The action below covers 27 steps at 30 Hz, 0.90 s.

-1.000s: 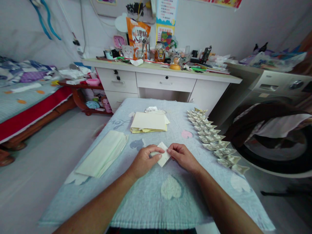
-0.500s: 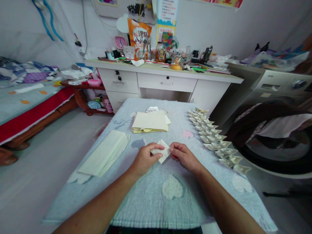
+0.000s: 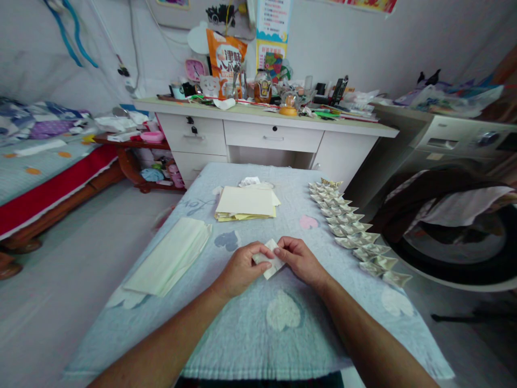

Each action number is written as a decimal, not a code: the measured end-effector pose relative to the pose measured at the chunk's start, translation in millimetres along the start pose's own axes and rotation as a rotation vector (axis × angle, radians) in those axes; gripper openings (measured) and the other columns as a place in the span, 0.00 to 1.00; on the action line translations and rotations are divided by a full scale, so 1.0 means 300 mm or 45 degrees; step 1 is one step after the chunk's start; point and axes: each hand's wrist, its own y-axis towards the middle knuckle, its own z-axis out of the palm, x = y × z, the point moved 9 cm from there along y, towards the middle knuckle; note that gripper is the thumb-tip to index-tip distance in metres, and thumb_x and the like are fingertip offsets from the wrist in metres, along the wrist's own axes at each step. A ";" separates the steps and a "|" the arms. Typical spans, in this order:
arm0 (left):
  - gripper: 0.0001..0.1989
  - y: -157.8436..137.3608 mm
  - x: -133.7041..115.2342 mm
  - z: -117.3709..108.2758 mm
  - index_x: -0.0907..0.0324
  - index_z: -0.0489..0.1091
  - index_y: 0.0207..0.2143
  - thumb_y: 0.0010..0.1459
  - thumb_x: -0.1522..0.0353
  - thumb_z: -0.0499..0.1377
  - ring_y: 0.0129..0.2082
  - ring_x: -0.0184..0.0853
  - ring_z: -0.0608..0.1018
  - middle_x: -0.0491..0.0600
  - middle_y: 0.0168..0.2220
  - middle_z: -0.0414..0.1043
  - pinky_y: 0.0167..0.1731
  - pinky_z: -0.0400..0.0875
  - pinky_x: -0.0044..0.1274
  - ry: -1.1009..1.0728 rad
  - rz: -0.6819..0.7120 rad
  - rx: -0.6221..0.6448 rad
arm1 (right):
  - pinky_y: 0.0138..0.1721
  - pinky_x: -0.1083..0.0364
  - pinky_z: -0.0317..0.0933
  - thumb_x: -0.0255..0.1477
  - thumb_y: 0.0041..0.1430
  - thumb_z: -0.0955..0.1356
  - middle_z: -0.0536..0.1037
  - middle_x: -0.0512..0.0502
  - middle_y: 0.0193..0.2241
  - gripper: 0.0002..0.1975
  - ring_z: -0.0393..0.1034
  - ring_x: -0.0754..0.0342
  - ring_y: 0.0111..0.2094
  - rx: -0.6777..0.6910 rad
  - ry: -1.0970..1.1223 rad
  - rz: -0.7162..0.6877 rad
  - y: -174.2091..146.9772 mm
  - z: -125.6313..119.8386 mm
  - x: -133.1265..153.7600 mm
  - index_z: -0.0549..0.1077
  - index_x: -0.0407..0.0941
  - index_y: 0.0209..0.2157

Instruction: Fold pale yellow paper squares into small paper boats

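Nearest, the pale blue cloth spreads over the work surface, a whitish heart print showing between the forearms. Just past it, both hands meet over one small folded paper, pale, set cornerwise like a diamond: one corner toward the wearer, the opposite one pointing away. Sides look close to equal; long axis, if any, not readable, since fingers cover the flanks. Left hand comes in from the left; thumb and forefinger slightly parted at the tips, one along the near left side, one along the far left, gripping the paper's left corner. Right hand comes in from the right, more tightly curled; thumb presses on the upper right edge, the other fingertips tucked out of sight, so their exact hold cannot be told. Neither hand is nearer: both touch the piece, which lies directly between them, the right thumb closer to its far corner. Whether the paper rests on the cloth or is lifted a little, cannot tell. Farther left, a long pale paper pile lies slantwise, apart from the left hand. Off to the right, a row of pointed folded pieces runs away from the wearer. Beyond the hands, a cream paper stack; farthest, a cluttered white desk.
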 end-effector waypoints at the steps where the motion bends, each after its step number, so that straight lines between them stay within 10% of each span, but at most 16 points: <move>1: 0.08 0.001 -0.008 0.001 0.60 0.74 0.35 0.50 0.72 0.60 0.29 0.29 0.72 0.44 0.31 0.69 0.31 0.63 0.19 -0.006 0.029 0.005 | 0.23 0.60 0.45 0.40 0.55 0.69 0.62 0.55 0.20 0.17 0.51 0.62 0.21 0.002 -0.003 0.008 0.000 0.000 -0.001 0.66 0.42 0.25; 27: 0.13 0.004 -0.016 -0.010 0.59 0.75 0.40 0.50 0.72 0.60 0.36 0.33 0.74 0.48 0.36 0.72 0.35 0.66 0.21 -0.025 0.005 -0.027 | 0.24 0.59 0.45 0.45 0.58 0.65 0.58 0.56 0.20 0.21 0.50 0.61 0.22 0.037 -0.264 0.042 -0.008 -0.027 0.009 0.65 0.43 0.23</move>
